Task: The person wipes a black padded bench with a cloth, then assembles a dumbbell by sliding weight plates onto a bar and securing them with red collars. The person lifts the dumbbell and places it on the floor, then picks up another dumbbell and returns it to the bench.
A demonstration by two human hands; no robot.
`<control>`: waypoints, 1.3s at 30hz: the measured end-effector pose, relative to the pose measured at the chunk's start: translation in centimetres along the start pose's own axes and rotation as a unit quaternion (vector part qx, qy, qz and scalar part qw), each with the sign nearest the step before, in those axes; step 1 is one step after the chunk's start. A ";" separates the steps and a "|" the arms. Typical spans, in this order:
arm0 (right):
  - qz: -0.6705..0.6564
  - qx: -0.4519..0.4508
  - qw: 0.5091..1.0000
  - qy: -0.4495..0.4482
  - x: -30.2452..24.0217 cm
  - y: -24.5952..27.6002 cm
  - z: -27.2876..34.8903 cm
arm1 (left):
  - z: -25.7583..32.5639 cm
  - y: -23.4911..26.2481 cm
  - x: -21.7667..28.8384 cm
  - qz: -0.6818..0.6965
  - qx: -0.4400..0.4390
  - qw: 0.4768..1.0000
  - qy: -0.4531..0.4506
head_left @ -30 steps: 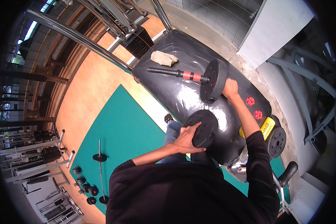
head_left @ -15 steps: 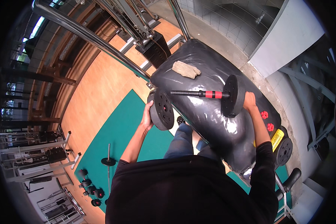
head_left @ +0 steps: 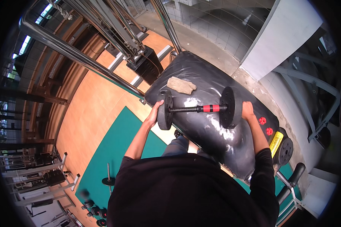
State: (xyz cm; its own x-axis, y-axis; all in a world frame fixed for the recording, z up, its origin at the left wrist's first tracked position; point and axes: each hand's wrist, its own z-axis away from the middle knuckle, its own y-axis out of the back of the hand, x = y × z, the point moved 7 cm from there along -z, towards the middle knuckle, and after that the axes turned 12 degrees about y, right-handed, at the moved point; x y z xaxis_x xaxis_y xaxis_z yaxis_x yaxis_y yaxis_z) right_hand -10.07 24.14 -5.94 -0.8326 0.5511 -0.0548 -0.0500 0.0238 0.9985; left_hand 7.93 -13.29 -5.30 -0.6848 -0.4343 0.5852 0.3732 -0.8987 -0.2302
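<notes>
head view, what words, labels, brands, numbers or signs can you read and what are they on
None can be read.
Yellow cylinder: dark marks, too small to read.
Plate in the left hand: no legible lettering.
Plate by the right hand: no legible lettering.

Beige cloth (head_left: pixel 181 85), apparently, on black bench (head_left: pixel 208 75)
</notes>
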 end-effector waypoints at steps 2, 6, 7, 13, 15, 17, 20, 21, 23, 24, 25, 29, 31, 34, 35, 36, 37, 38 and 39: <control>0.004 -0.010 1.000 0.017 -0.2 0.2 -0.2 | -1.4 0.7 -0.2 -0.014 -0.016 1.000 0.006; -0.008 0.011 1.000 -0.009 0.0 -0.1 0.0 | -2.1 0.1 0.8 -0.013 -0.048 0.998 0.035; -0.015 0.016 1.000 -0.018 -0.1 0.1 -0.1 | -2.2 0.3 0.8 -0.018 -0.052 0.997 0.048; -0.008 -0.019 1.000 -0.018 0.0 -0.3 0.0 | -3.5 0.2 0.0 -0.004 -0.060 0.996 0.073; -0.005 -0.043 0.999 -0.012 0.1 -0.6 0.1 | -3.3 0.2 -0.1 0.006 -0.084 0.994 0.074; -0.005 -0.049 0.999 -0.011 -0.1 -0.5 0.2 | -2.9 -0.9 0.4 0.021 -0.081 0.994 0.070; -0.043 0.000 0.999 -0.031 -0.9 0.9 -0.4 | -4.3 0.1 -0.6 0.029 -0.077 0.993 0.083; -0.042 -0.006 0.998 -0.040 -0.8 0.7 -0.5 | -4.2 0.0 -0.2 0.032 -0.083 0.992 0.089; -0.039 -0.017 0.998 -0.056 -0.7 0.4 -0.4 | -4.1 -0.9 -0.3 0.017 -0.058 0.995 0.076; -0.032 -0.030 0.998 -0.047 -1.0 0.4 -0.6 | -4.5 -0.9 -0.5 0.006 -0.049 0.995 0.084; -0.025 -0.042 0.998 -0.038 -1.3 0.5 -0.8 | -4.9 -0.8 -0.9 -0.005 -0.040 0.995 0.092; -0.017 -0.069 0.997 -0.034 -1.5 0.0 -0.8 | -5.3 -0.8 -0.8 -0.008 -0.008 0.997 0.077; -0.020 -0.070 0.996 -0.055 -1.4 0.2 -0.8 | -5.3 -1.0 -0.8 0.009 -0.005 0.997 0.076; -0.017 -0.075 0.995 -0.061 -0.8 -0.1 -0.7 | -5.0 -1.2 -1.0 0.023 -0.015 0.995 0.098; -0.014 -0.077 0.995 -0.059 -0.5 -0.4 -0.5 | -4.5 -1.2 -0.9 0.013 -0.014 0.998 0.062; -0.012 -0.078 0.995 -0.056 -0.1 -0.7 -0.3 | -3.4 -2.0 -0.7 -0.001 -0.017 1.000 0.027; -0.010 -0.077 0.996 -0.046 0.0 -0.8 -0.6 | -2.2 -2.1 -0.6 -0.012 -0.015 1.000 -0.012; -0.007 -0.077 0.996 -0.037 0.1 -0.9 -0.9 | -4.4 -0.1 -2.4 -0.123 0.040 0.986 -0.103; -0.022 -0.061 0.997 -0.040 0.1 -1.0 -0.7 | -3.5 -0.7 -2.2 -0.179 0.079 0.970 -0.147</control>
State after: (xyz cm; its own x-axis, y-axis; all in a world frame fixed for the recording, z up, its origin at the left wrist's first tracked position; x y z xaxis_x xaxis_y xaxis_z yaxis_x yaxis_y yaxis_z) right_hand -10.54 23.56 -6.92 -0.7815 0.6170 -0.0925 -0.1563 -0.0501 0.9864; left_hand 6.98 -11.87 -9.16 -0.5892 -0.0397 0.8070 0.2512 -0.9583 0.1362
